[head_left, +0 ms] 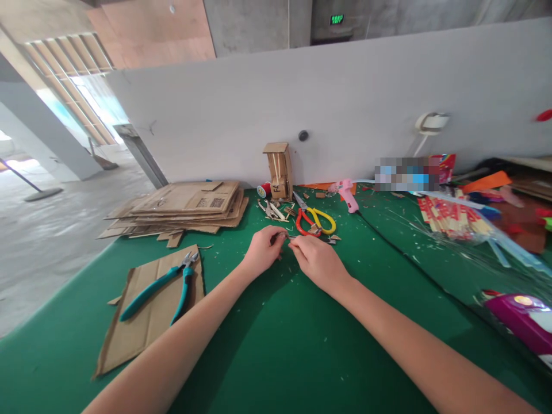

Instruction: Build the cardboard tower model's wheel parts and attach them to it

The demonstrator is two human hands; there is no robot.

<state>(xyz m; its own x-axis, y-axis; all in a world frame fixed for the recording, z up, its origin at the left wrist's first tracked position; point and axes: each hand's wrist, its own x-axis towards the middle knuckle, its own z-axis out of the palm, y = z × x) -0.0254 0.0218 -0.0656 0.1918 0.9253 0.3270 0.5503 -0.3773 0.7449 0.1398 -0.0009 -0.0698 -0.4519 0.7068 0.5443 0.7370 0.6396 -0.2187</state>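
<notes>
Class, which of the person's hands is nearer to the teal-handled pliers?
Left. The left hand is to the right of the teal-handled pliers, not touching them; the right hand lies farther right, beyond it.

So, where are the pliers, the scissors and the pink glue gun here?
Pliers (150,291): head view, on the left teal handle.
Scissors (307,211): head view, where the red and yellow handles meet.
Glue gun (348,196): head view, on its pink body.
</notes>
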